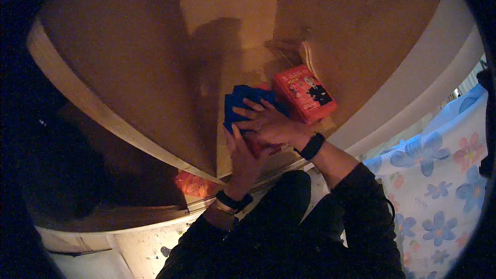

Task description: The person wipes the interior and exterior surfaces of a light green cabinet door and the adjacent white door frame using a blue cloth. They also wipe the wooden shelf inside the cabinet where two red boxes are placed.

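A folded dark blue cloth (250, 97) lies at the bottom of a wooden cabinet compartment (232, 62). My right hand (267, 122) rests flat on it with the fingers spread. At the cloth's near left corner is my left hand (244, 155), its fingers touching the edge; whether it pinches the cloth cannot be told. Something red, partly hidden, shows under the cloth and between my hands. Just right of the cloth stands a red printed bag (304, 95) with cord handles, bearing writing and a cartoon figure. Both wrists wear dark bands.
Wooden panels (128, 46) rise on both sides of the compartment. An orange-red plastic bag (195, 184) sits in the dark compartment to the left, past a divider edge. My knees are close to the cabinet's front. A flower-patterned fabric (434, 190) hangs or lies at the right.
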`<move>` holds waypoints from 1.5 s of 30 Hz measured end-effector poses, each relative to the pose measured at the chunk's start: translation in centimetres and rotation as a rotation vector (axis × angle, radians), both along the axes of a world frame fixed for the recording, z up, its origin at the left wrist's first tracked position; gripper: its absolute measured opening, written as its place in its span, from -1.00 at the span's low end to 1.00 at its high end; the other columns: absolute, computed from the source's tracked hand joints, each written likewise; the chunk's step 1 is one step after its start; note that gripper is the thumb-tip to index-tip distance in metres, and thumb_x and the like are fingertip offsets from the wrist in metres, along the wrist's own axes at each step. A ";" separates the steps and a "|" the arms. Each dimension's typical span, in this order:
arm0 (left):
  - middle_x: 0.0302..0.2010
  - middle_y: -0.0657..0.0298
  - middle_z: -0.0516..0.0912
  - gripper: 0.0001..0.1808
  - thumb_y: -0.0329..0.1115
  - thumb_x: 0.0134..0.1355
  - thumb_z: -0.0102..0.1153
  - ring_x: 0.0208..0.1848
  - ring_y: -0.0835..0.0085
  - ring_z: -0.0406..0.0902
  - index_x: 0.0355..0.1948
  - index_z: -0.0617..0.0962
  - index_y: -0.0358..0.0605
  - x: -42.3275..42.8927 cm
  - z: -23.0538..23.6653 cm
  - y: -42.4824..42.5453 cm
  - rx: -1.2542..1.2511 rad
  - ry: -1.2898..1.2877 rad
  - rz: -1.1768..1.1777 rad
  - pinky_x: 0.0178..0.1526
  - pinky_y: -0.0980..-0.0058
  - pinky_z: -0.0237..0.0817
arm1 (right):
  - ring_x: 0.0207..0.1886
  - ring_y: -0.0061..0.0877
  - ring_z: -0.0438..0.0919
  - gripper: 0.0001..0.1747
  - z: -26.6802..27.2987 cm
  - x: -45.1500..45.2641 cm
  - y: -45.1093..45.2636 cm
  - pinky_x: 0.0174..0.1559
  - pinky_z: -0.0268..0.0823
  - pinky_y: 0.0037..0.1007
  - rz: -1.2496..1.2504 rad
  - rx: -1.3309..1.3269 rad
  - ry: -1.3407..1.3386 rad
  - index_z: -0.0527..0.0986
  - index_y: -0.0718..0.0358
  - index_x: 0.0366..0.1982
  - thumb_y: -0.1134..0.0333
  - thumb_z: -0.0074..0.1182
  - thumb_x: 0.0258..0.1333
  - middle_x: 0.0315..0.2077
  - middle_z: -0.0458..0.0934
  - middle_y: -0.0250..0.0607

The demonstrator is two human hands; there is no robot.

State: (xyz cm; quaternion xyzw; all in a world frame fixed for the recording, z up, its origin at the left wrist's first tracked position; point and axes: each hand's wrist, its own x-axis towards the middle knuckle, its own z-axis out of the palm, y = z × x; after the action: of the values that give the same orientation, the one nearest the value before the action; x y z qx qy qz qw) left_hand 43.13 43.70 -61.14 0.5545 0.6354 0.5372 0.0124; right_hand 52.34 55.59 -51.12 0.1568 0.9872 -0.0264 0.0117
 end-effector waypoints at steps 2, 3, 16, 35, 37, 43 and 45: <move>0.43 -0.41 -0.12 0.11 0.06 0.12 0.31 0.45 -0.38 -0.13 0.44 -0.03 -0.30 -0.1 0.0 -0.4 0.034 0.053 -0.019 0.44 -0.08 -0.21 | 0.50 -0.14 -0.05 -0.38 -0.1 0.4 0.2 0.40 -0.11 0.11 -0.089 0.001 0.058 0.27 -0.17 0.34 -0.07 -0.07 0.27 0.42 0.06 -0.12; 0.43 -0.41 -0.11 0.08 0.06 0.13 0.29 0.45 -0.38 -0.13 0.44 -0.02 -0.29 -0.3 0.1 -0.6 0.048 0.079 -0.027 0.44 -0.08 -0.22 | 0.49 -0.13 -0.03 -0.36 -0.2 0.7 0.6 0.40 -0.09 0.07 -0.189 0.011 0.116 0.26 -0.13 0.35 -0.08 -0.07 0.27 0.42 0.06 -0.10; 0.41 -0.28 0.09 -0.10 -0.03 0.20 0.20 0.44 -0.22 0.05 0.40 0.13 -0.29 -0.9 1.7 -0.7 -0.029 0.164 -0.127 0.43 -0.03 -0.11 | 0.33 -0.04 0.28 -0.40 -6.9 8.1 -4.9 0.36 0.09 -0.20 -0.635 -0.427 0.909 0.25 0.31 0.30 0.28 0.02 0.29 0.24 0.30 0.20; 0.43 -0.26 0.05 -0.21 -0.11 0.37 -0.04 0.48 -0.14 -0.02 0.41 0.01 -0.40 -0.5 0.0 -2.7 -0.102 -0.112 -0.275 0.46 0.03 -0.21 | 0.45 -0.03 0.05 -0.43 -1.2 -0.4 0.1 0.34 -0.05 0.21 -0.324 0.155 0.262 0.35 0.01 0.28 0.05 -0.08 0.26 0.38 0.16 -0.17; 0.43 -0.25 0.05 -0.24 -0.12 0.39 -0.08 0.49 -0.11 -0.03 0.42 0.01 -0.40 -0.9 0.4 -3.0 0.014 -0.122 -0.264 0.47 0.07 -0.22 | 0.45 0.02 0.02 -0.42 -1.0 -1.6 -1.1 0.32 -0.04 0.27 -0.246 0.081 0.191 0.35 -0.05 0.27 0.09 -0.01 0.20 0.40 0.12 -0.17; 0.44 -0.21 0.07 -0.29 -0.09 0.41 -0.11 0.51 -0.06 -0.06 0.40 0.10 -0.39 -1.7 2.8 -1.8 0.035 -0.052 -0.096 0.49 0.21 -0.20 | 0.43 -0.06 0.10 -0.40 -2.2 0.0 -4.6 0.31 0.05 0.18 -0.043 0.145 0.166 0.40 -0.04 0.20 0.25 0.15 0.06 0.37 0.18 -0.12; 0.44 -0.20 0.07 -0.30 -0.08 0.42 -0.12 0.50 -0.04 -0.04 0.40 0.11 -0.35 -1.0 3.7 -0.7 -0.077 -0.010 -0.084 0.48 0.22 -0.16 | 0.40 -0.09 0.17 -0.42 -2.4 1.9 -4.7 0.33 0.08 0.05 -0.081 -0.019 0.413 0.40 0.03 0.20 0.30 0.14 0.09 0.33 0.24 -0.09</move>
State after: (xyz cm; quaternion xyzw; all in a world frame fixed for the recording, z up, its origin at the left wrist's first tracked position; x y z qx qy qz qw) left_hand 42.15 42.98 -57.47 0.5771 0.6317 0.5141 0.0593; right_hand 54.23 50.86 -53.50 0.1878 0.9612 -0.0678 -0.1903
